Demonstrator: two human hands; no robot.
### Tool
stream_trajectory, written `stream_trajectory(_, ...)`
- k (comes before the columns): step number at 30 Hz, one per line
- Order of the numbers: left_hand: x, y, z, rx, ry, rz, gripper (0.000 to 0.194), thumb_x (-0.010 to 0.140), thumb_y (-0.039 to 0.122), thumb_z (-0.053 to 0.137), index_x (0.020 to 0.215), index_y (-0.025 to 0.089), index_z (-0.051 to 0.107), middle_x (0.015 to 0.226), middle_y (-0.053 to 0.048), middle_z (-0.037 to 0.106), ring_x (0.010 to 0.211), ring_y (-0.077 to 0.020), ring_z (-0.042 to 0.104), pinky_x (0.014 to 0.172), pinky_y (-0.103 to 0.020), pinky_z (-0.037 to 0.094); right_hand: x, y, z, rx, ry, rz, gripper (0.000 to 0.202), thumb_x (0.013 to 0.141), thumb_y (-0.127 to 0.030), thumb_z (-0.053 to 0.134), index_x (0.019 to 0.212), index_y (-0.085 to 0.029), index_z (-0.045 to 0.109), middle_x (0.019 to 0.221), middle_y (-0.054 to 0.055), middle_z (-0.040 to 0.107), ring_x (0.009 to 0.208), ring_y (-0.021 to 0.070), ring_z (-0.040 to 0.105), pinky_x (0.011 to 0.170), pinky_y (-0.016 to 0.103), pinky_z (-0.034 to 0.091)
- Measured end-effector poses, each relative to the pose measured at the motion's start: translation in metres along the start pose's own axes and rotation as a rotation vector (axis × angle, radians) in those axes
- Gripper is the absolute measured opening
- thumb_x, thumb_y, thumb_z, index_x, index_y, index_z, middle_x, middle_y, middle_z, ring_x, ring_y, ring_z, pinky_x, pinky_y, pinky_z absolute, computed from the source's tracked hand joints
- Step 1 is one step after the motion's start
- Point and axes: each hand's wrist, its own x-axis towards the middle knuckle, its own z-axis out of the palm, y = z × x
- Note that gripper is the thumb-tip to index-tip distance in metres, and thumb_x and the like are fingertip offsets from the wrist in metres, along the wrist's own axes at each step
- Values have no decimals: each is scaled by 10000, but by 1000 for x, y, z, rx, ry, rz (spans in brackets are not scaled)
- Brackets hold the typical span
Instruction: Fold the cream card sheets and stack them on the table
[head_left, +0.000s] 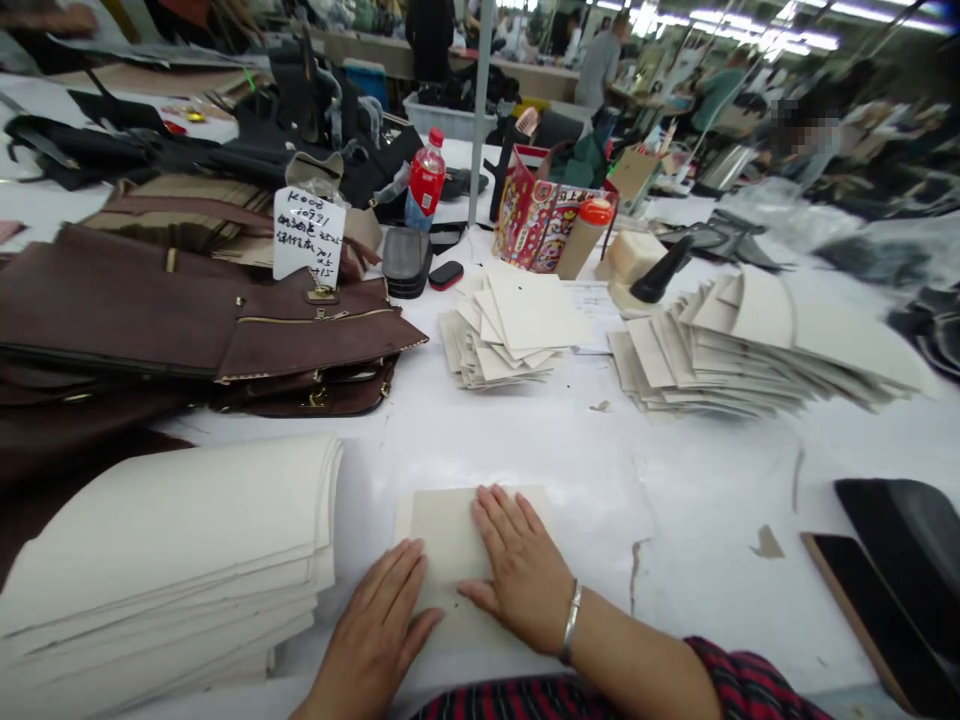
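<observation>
On the white table in front of me lies a cream sheet (450, 520), flat and roughly rectangular. My left hand (382, 615) rests on its left edge, fingers stretched out. Flat on the sheet's right part is my right hand (517, 565), its thumb spread away from the fingers and a silver bangle on the wrist. Neither hand grips anything. To the left, a stack of large cream sheets (202, 510) bends over at its right side. Beyond the hands sits a loose pile of small cream pieces (525, 315).
Brown bag pieces (150, 310) with zips lie at the left, under a handwritten card (307, 238). Fanned cream panels (750, 340) lie at the right. A red-labelled bottle (426, 180), a patterned bag (536, 215) and a pole (480, 110) stand farther back. Black pads (900, 560) lie right.
</observation>
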Motion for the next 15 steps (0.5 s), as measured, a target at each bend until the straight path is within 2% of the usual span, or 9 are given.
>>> stream_trajectory(3, -10, 10, -9, -171, 39, -156, 416, 825, 235, 449, 1233, 193, 376, 1291, -99, 395, 1185, -221, 371, 946, -389, 394, 13, -13, -4, 31, 19, -39, 769, 764, -541, 441, 1341, -91, 205, 1398, 144, 179, 1281, 293, 99, 1033, 481, 89)
stream_trajectory(5, -9, 18, -16, -331, 68, -360, 400, 836, 238, 415, 1233, 212, 368, 1316, -90, 360, 1199, -223, 353, 960, -408, 373, 21, -18, 2, 47, -13, -73, 747, 775, -537, 420, 1336, -86, 217, 1395, 145, 186, 1284, 281, 94, 1034, 478, 69)
stream_trajectory(8, -3, 22, -24, -679, 105, -714, 444, 841, 311, 401, 1260, 197, 306, 1322, -115, 351, 1171, -222, 395, 927, -383, 408, 26, -18, 14, 60, -66, -51, 766, 768, -563, 403, 1329, -74, 226, 1396, 153, 173, 1286, 277, 77, 1031, 483, 38)
stream_trajectory(10, 4, 21, -26, -872, 143, -843, 491, 835, 349, 411, 1271, 176, 267, 1301, -144, 378, 1130, -222, 444, 882, -358, 448, 23, -17, 15, 90, -79, -40, 773, 754, -571, 418, 1327, -86, 233, 1397, 149, 176, 1285, 276, 85, 1031, 480, 31)
stream_trajectory(11, 8, 21, -27, -912, 161, -852, 488, 835, 356, 408, 1267, 172, 274, 1266, -150, 422, 1090, -226, 483, 851, -360, 470, 20, -16, 12, 113, -79, -31, 756, 755, -564, 420, 1322, -96, 245, 1393, 145, 196, 1283, 271, 106, 1032, 474, 42)
stream_trajectory(13, 20, 25, -28, -848, 161, -741, 420, 844, 345, 392, 1238, 210, 337, 1142, -115, 541, 973, -230, 567, 752, -372, 519, 15, -14, 3, 171, -67, -14, 698, 771, -538, 411, 1312, -122, 265, 1377, 131, 254, 1269, 253, 176, 1032, 450, 100)
stream_trajectory(15, 33, 35, -33, -627, 115, -482, 341, 826, 316, 445, 1167, 299, 427, 976, -35, 614, 856, -229, 607, 639, -378, 534, 14, -8, -12, 223, -40, -22, 688, 776, -530, 402, 1315, -132, 246, 1347, 127, 319, 1234, 233, 272, 1012, 401, 203)
